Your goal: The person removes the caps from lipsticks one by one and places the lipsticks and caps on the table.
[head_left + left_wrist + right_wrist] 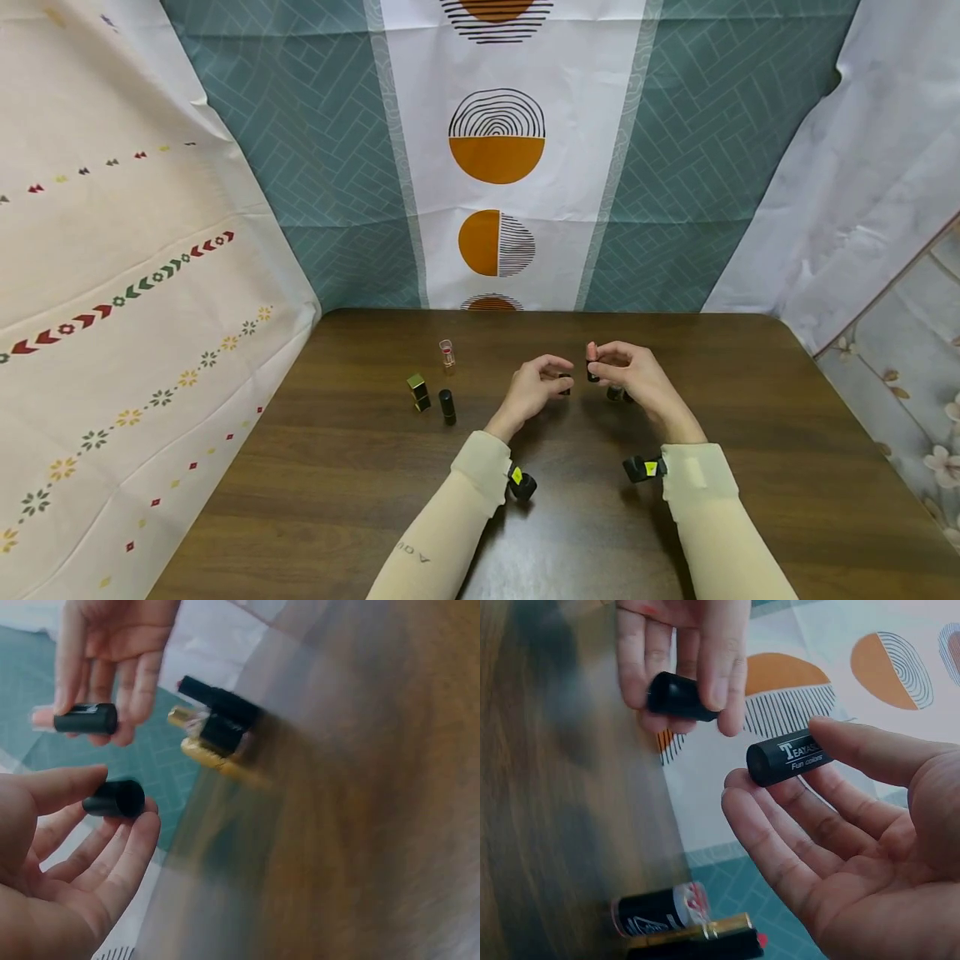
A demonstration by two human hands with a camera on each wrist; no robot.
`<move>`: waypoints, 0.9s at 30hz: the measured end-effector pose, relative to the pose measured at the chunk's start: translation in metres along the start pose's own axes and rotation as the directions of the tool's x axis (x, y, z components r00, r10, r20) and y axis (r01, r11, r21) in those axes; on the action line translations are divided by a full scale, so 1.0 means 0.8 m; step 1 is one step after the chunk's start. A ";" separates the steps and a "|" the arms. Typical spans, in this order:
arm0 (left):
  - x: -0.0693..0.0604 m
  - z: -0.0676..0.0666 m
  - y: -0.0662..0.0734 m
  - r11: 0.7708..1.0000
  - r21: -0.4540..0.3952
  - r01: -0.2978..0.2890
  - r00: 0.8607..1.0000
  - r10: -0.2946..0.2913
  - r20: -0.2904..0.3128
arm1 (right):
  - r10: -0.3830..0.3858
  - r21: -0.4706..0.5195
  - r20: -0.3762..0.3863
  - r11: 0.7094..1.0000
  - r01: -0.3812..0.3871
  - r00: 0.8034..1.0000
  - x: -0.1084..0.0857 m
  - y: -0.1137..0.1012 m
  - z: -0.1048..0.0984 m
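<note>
The lettering on the lipstick is partly covered by the right hand. In the left wrist view, the tabletop is badly blurred.

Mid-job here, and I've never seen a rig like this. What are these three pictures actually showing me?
There is no robot: these are a person's two bare hands. The wide picture comes from a camera on the person's head, looking forward and down. The other two come from wrist cameras, each watching its own hand's work.

The left hand pinches a black cap, its open end visible in the left wrist picture. The right hand holds a lipstick with a black base and pink top.

On the table, to the left, are a clear-topped tube, a gold-and-black piece and a black tube. More tubes are near the right hand.
</note>
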State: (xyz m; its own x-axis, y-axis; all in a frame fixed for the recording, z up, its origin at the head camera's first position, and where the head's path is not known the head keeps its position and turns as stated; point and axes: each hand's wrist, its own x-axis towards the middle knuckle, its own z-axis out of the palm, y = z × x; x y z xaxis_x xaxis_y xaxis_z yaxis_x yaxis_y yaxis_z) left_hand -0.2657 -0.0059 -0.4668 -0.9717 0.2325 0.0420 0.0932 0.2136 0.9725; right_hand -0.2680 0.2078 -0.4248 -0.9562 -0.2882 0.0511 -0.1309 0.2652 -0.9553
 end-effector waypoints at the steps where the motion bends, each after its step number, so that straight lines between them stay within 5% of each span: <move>1: 0.000 0.003 -0.001 1.000 0.013 0.002 1.000 -0.002 0.013 | 0.008 -0.012 -0.004 1.000 -0.008 1.000 -0.001 0.000 -0.002; 13: -0.004 0.025 0.003 0.989 0.147 -0.021 0.997 0.010 0.081 | 0.038 -0.099 -0.016 0.994 -0.039 0.999 -0.013 -0.012 -0.029; 27: 0.002 0.056 0.008 0.971 0.235 -0.038 0.997 0.020 0.077 | 0.072 -0.142 0.077 0.988 -0.061 0.994 -0.031 -0.001 -0.067</move>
State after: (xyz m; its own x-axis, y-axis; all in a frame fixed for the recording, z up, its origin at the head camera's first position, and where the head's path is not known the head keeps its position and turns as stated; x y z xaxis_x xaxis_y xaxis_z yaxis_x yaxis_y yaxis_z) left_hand -0.2568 0.0386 -0.4708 -0.9501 0.3088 0.0439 0.1781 0.4216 0.8891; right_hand -0.2582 0.2639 -0.4099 -0.9403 -0.3378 -0.0407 -0.1083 0.4105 -0.9054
